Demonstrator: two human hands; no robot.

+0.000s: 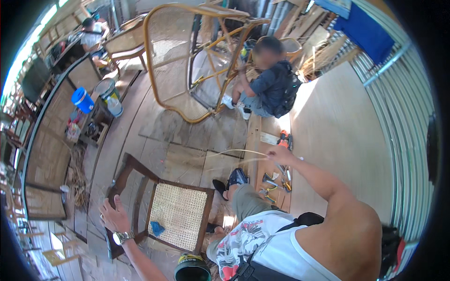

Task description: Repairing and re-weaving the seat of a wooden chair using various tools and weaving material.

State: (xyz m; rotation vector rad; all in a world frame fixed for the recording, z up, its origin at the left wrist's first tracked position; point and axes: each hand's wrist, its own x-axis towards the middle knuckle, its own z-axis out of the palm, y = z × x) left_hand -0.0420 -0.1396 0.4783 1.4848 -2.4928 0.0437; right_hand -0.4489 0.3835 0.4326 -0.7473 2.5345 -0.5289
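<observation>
My left hand [115,216], with a watch at its wrist, rests on the back of a dark wooden chair [137,206], fingers spread. The chair's woven cane seat [180,216] carries a crumpled blue cloth [157,228]. My right hand [280,154] is raised to the right of the chair, fingers pinched on a thin pale cane strand [241,151]. The strand bows out to the left, and part of it is blurred.
A person [272,77] crouches by a tipped bent-frame chair [154,61]. Hand tools [276,180] lie on planks to my right, beside a large pale board [340,136]. A dark bucket [192,268] stands near me. Left are a blue jug [83,99] and a cane panel [51,154].
</observation>
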